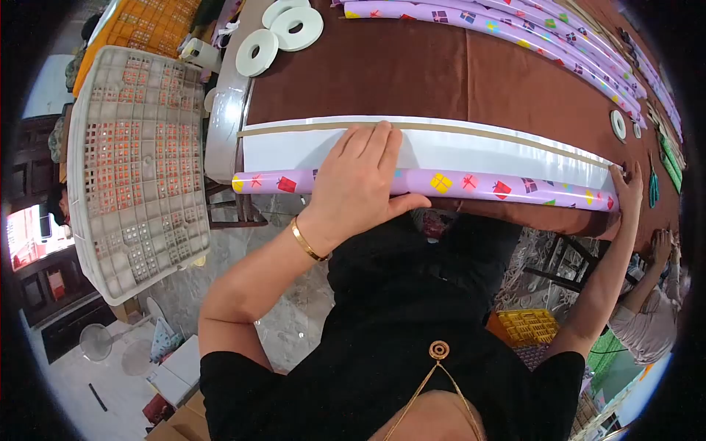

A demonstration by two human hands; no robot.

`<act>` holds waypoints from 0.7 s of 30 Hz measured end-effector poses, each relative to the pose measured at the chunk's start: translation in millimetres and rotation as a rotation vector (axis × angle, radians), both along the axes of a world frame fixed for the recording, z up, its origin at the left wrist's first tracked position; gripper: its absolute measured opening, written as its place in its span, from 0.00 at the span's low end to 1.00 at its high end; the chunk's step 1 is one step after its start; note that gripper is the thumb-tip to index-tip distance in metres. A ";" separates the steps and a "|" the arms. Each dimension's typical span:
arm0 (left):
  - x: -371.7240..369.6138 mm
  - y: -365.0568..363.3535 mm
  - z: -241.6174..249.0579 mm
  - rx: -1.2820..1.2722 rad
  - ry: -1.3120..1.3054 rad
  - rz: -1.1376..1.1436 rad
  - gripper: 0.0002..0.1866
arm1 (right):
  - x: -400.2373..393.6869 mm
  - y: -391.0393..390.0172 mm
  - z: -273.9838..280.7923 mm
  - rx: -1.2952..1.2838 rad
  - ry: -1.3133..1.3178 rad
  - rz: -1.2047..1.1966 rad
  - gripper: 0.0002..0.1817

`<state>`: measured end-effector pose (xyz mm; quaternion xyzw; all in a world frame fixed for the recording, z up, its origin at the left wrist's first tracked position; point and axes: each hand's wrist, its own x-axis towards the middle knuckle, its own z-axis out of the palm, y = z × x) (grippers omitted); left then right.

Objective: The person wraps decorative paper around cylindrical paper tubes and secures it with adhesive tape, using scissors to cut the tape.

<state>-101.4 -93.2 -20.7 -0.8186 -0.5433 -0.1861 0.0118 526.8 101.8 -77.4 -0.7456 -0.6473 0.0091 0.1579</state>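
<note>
Right now my left hand (360,176) presses spread flat on the half-rolled gift wrap (441,182) at the worktop (412,73) edge, my right hand (627,187) pinching its end; uneven pressure could skew the roll.

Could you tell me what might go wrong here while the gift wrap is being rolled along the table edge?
The left hand presses only the middle of the purple roll and the right hand its far end, so the free end near the table edge could loosen or roll crooked. The white sheet might crease under the palm. The roll lies at the brink and could slip off.
</note>
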 end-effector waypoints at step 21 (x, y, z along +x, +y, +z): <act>-73.8 -24.3 1.4 0.044 0.054 0.160 0.46 | 28.2 6.8 -8.6 -0.092 0.278 0.009 0.50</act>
